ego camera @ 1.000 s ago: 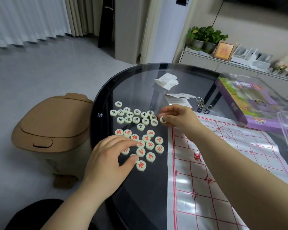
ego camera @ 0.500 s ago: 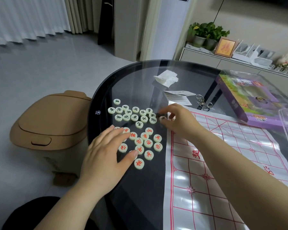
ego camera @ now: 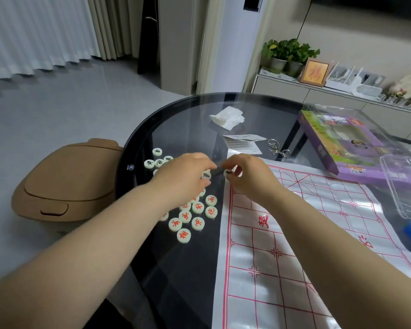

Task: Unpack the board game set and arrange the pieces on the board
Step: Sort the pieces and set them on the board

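Cream xiangqi piece (ego camera: 228, 172), black-lettered, pinched in fingertips of right hand (ego camera: 246, 178) at far left corner of red-lined board sheet (ego camera: 294, 245). Left hand (ego camera: 184, 176) curled over loose pieces (ego camera: 195, 214) on glass table (ego camera: 176, 124) beside board sheet; whether grasping one, cannot tell.

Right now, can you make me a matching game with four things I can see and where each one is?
Things:
1. white tissue
2. purple box
3. tan bin
4. dark-lettered piece

Places:
A. on the floor, left of the table
B. pinched in the right grip, by the far left corner of the board
C. on the glass near the table's far rim
D. on the table, past the board's far edge, on the right

Pairs: 1-C, 2-D, 3-A, 4-B
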### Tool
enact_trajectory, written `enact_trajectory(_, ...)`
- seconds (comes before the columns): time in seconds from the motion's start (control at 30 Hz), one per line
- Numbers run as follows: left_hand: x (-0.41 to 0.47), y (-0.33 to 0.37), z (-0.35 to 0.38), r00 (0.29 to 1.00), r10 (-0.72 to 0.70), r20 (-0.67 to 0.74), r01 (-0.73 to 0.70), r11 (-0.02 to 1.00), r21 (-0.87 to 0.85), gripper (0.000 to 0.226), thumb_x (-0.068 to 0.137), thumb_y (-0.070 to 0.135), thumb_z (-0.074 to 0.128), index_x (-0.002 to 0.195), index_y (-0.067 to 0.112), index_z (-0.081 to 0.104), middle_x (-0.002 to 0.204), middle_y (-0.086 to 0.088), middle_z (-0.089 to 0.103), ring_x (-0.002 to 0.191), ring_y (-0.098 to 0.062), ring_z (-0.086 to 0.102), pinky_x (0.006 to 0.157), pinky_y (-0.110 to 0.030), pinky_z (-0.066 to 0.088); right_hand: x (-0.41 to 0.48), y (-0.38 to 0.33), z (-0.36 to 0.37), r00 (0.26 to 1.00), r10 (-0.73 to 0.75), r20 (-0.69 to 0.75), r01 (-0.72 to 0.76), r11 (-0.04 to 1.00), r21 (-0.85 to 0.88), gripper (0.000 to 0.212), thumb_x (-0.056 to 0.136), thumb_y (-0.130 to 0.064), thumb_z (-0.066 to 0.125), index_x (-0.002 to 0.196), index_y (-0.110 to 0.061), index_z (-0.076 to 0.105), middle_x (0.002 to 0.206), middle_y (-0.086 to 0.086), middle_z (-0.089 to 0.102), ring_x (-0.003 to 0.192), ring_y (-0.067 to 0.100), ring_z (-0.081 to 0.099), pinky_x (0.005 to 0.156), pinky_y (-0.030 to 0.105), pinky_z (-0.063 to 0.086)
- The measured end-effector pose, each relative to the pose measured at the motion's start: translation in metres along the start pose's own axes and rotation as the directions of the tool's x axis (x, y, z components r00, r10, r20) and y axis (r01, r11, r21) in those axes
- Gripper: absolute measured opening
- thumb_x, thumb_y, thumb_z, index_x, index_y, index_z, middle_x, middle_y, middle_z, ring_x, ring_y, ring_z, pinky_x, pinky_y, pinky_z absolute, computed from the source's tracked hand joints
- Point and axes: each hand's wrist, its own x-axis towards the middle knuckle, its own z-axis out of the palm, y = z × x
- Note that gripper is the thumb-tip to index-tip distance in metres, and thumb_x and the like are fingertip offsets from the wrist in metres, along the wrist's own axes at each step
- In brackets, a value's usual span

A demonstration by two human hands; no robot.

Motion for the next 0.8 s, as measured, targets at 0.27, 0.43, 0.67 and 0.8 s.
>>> enact_trajectory(0.27, 0.042, 0.001, 0.009, 0.965, 0.051, 0.259, -0.166, 0.881, 0.444, 0.030, 0.087, 0.005, 0.045, 0.110, 0.019, 0.057, 0.110, -0.001, 0.058, 0.096, -0.022, 0.056, 0.068, -0.032, 0.045, -0.003, 0.007, 0.000, 0.998, -0.015, 0.063, 0.015, 1.000, -0.003, 0.038, 0.087, -0.004, 0.044, 0.117, -0.018, 0.061, 0.116, 0.010, 0.059, 0.105, 0.026, 0.054, 0.083, 0.029, 0.039)
enact_trajectory(0.43, 0.041, -0.004, 0.010, 0.971, 0.080, 0.223, -0.176, 0.875, 0.450, 0.033, 0.092, 0.010, 0.042, 0.117, 0.023, 0.058, 0.115, 0.002, 0.059, 0.107, -0.020, 0.055, 0.086, -0.037, 0.048, -0.005, 0.008, 0.007, 0.999, -0.044, 0.032, 0.044, 0.999, 0.007, 0.034, 0.088, -0.005, 0.042, 0.114, -0.014, 0.062, 0.116, 0.011, 0.059, 0.109, 0.027, 0.051, 0.084, 0.030, 0.040)
enact_trajectory(0.67, 0.035, 0.004, 0.004, 0.995, 0.081, 0.058, -0.094, 0.958, 0.271, 0.038, 0.093, 0.028, 0.046, 0.131, 0.031, 0.046, 0.121, 0.005, 0.058, 0.115, -0.014, 0.049, 0.096, -0.033, 0.040, -0.017, 0.030, -0.015, 1.000, 0.009, 0.017, -0.010, 0.998, 0.055, 0.031, 0.090, -0.009, 0.047, 0.118, -0.015, 0.058, 0.121, 0.004, 0.058, 0.109, 0.019, 0.053, 0.082, 0.021, 0.035)
enact_trajectory(0.8, 0.035, 0.039, 0.015, 0.984, 0.141, 0.108, -0.158, 0.972, 0.172, 0.044, 0.090, 0.031, 0.051, 0.133, 0.033, 0.042, 0.124, 0.008, 0.057, 0.118, -0.015, 0.048, 0.099, -0.033, 0.038, -0.039, 0.053, -0.028, 0.996, 0.081, 0.033, -0.082, 0.997, 0.002, 0.031, 0.089, -0.008, 0.047, 0.118, -0.015, 0.059, 0.120, 0.001, 0.060, 0.108, 0.017, 0.054, 0.071, 0.017, 0.031)
